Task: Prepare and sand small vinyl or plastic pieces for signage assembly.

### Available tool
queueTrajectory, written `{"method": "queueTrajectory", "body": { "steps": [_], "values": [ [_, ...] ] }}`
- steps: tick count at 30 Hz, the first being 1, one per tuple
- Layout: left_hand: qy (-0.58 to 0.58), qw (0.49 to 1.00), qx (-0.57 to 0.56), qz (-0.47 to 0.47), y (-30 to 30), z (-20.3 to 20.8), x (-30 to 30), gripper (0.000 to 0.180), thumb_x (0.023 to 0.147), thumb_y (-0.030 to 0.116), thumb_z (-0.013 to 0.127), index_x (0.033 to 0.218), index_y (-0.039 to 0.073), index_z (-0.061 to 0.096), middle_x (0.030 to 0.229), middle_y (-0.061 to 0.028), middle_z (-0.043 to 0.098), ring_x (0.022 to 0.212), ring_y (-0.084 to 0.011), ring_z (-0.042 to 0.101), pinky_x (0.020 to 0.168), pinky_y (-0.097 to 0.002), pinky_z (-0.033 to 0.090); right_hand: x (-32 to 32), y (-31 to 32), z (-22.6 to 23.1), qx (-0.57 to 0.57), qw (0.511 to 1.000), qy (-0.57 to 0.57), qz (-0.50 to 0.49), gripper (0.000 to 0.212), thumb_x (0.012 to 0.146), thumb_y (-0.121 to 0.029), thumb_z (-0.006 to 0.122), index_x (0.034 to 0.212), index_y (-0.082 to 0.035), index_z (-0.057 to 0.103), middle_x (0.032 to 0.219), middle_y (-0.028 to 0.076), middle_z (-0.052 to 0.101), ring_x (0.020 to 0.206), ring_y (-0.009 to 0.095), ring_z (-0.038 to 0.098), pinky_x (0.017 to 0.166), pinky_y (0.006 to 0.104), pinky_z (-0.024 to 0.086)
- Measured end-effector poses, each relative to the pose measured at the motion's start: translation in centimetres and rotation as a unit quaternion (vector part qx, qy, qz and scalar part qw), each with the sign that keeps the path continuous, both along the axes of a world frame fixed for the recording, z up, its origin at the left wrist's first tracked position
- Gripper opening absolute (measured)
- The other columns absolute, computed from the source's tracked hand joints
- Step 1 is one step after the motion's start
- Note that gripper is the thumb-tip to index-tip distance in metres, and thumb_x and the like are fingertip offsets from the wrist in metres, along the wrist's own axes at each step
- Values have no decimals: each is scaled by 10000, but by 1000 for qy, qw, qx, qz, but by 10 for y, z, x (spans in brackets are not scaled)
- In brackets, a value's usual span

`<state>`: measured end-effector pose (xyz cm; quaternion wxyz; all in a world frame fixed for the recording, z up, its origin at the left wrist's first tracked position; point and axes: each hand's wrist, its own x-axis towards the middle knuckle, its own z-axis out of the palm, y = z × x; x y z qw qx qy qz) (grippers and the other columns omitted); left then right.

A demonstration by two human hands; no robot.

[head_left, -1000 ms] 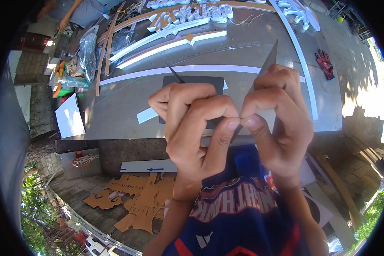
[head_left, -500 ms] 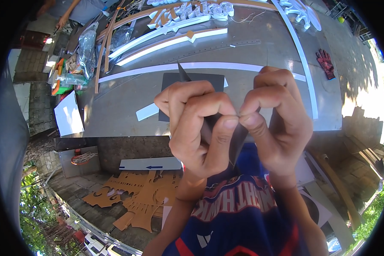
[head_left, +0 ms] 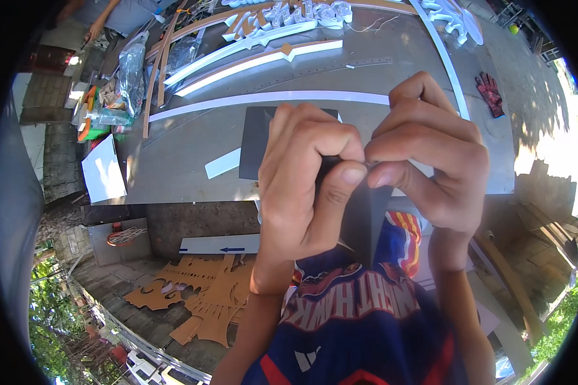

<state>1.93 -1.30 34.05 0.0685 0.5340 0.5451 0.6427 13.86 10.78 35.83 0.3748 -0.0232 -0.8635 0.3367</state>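
Grey worktable: laden with white raised letters at 11 o'clock from the meeting fingertips, plus a red-and-black glove at 2.
Left hand: raised at 8 o'clock, curled, clamped by thumb and forefinger on a dark grey sheet.
Right hand: bent at the knuckles at 3 o'clock, pinched on the same sheet just beside the left.
Sheet: hanging toward 6 o'clock, before a blue jersey.
Forearms: angled up from 7 and 5 o'clock.
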Motion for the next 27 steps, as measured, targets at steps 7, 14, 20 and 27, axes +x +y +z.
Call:
{"method": "queueTrajectory", "body": {
  "steps": [7, 14, 20, 27],
  "values": [
    [-13, 1000, -9, 21, -2, 1, 1, 108, 865, 73, 659, 864, 30, 560, 793, -67, 546, 744, -242, 480, 700, -353, 396, 6, -2, 4, -11, 1000, -16, -10, 315, 691, -293, 796, 761, -10, 680, 713, 54, 595, 721, 224, 473, 633, 340, 383],
    [105, 988, -65, -96, 5, 8, -33, 173, 778, 49, 747, 861, -1, 603, 794, -62, 557, 721, -192, 487, 640, -310, 384, 9, 25, 12, -78, 982, -124, 118, 270, 613, -108, 841, 787, 22, 681, 733, 86, 626, 698, 202, 533, 602, 334, 398],
    [132, 974, -95, -156, 7, 22, -39, 188, 673, 17, 819, 786, -51, 685, 708, -59, 573, 631, -146, 483, 565, -272, 344, 12, 25, 21, -31, 987, -117, 101, 241, 583, -47, 832, 768, 25, 697, 714, 77, 637, 690, 190, 551, 580, 318, 401],
    [70, 985, -43, -154, 7, 12, -37, 186, 651, -23, 820, 812, -38, 729, 705, -67, 642, 625, -128, 501, 548, -259, 327, 13, 16, 17, -93, 988, -100, 68, 213, 580, -5, 816, 758, 21, 702, 714, 86, 647, 664, 188, 582, 585, 311, 408]
  ]
}}
